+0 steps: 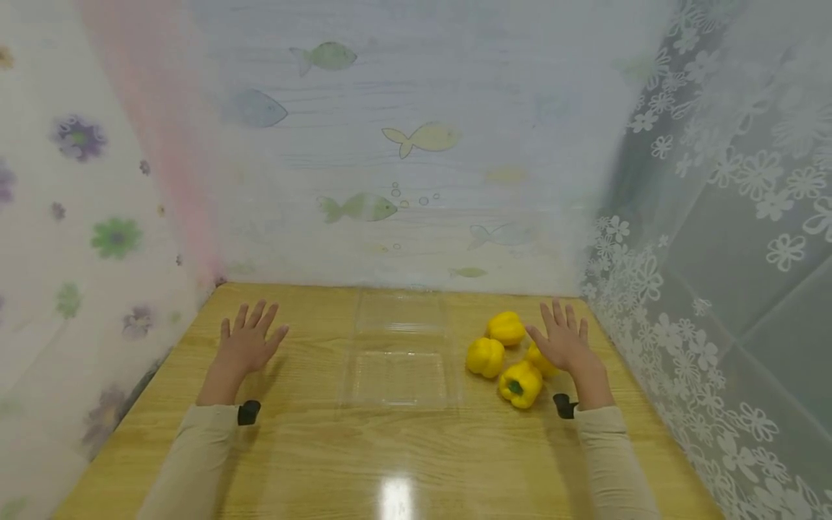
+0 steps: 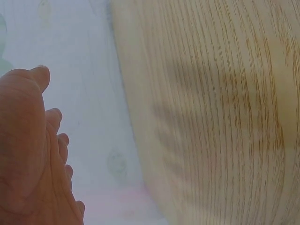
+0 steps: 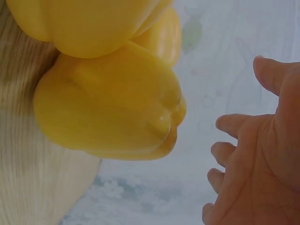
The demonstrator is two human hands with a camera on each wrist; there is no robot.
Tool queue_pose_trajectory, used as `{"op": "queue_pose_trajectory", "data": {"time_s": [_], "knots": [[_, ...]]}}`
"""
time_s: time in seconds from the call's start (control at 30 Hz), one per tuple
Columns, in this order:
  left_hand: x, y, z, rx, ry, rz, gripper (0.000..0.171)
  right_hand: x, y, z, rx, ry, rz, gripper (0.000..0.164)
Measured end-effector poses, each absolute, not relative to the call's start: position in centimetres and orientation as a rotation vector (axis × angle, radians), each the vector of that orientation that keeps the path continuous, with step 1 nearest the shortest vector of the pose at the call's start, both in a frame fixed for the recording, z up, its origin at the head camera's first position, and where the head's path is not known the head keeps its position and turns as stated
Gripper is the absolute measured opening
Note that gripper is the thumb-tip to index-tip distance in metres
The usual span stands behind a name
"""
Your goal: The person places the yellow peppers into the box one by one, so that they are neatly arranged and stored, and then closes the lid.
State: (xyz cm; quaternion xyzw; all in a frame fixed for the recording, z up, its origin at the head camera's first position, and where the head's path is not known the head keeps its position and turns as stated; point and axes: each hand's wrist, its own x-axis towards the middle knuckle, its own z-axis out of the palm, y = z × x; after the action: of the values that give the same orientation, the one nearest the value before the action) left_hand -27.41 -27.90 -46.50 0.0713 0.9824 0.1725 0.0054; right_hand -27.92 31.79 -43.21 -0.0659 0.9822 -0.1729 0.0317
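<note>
Fingers spread, my left hand (image 1: 248, 345) hovers over the left part of the table and holds nothing; its shadow falls on the wood in the left wrist view. On the other side my right hand (image 1: 564, 342), also with straight spread fingers, is above the rightmost yellow bell pepper (image 1: 541, 360) and partly covers it in the head view. Beside that pepper lie a front one (image 1: 520, 384) with its green stem showing, a left one (image 1: 484, 357) and a back one (image 1: 505, 328). In the right wrist view a pepper (image 3: 110, 105) appears close, apart from the fingers.
A clear plastic container (image 1: 401, 379) with its lid part (image 1: 403, 310) folded back lies mid-table, between the hands. The wooden table (image 1: 312, 462) meets a fish-patterned curtain (image 1: 416, 238) at the back. Flowered sheets hang along the left and right sides.
</note>
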Motion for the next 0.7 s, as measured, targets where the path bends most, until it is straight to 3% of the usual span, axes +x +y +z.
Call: {"op": "queue_pose_trajectory", "data": {"time_s": [0.47, 0.7], "knots": [[-27.5, -28.2, -47.0, 0.245, 3.095, 0.511, 0.077, -27.2, 32.0, -43.1, -0.203, 3.017, -0.577, 0.077], [-26.8, -27.8, -48.1, 0.368, 3.161, 0.476, 0.071, -26.3, 32.4, -44.4, -0.400, 3.072, -0.683, 0.069]]}}
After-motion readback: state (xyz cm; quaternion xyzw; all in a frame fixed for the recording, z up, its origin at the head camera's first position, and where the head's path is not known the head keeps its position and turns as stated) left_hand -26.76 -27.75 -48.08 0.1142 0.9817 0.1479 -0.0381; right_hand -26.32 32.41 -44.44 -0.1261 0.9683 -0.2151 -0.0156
